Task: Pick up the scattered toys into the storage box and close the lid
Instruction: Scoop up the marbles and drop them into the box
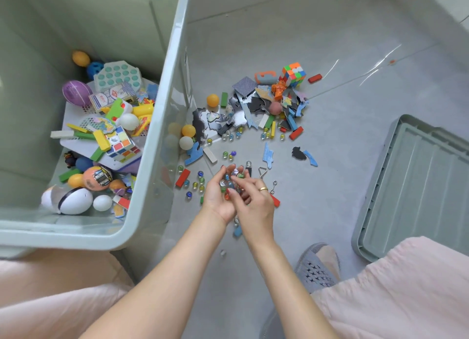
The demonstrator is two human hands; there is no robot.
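The box (pixel 162 90) stands open on the floor (pixel 330 47), already holding balls, blocks, a cube and a card pack. Its lid (pixel 418 186) lies well to the right of the box, underside up.

Just right of the box, near its front corner, the left hand (pixel 218 199) is cupped palm up, fingers curled round a heap of marbles (pixel 229 185) and a white die (pixel 235 172). The right hand (pixel 256 201) touches it from the right, thumb and forefinger pinched together over the heap; whether they hold a marble I cannot tell. A ring (pixel 263 188) shows on one of its fingers.

More marbles lie loose on the floor between the box and the hands, beside a red block (pixel 183 177). Farther from the box, beyond the hands, puzzle pieces (pixel 253 105) sit in a pile with coloured blocks, a card deck (pixel 245 85), an orange figure (pixel 278 88) and a cube (pixel 294 74). Three ping-pong balls (pixel 188 130) rest against the box's right wall, and another orange one (pixel 212 100) lies a little farther out. Two metal ring puzzles (pixel 262 171) lie right of the hands.

A grey slipper (pixel 317 267) shows below the lid.
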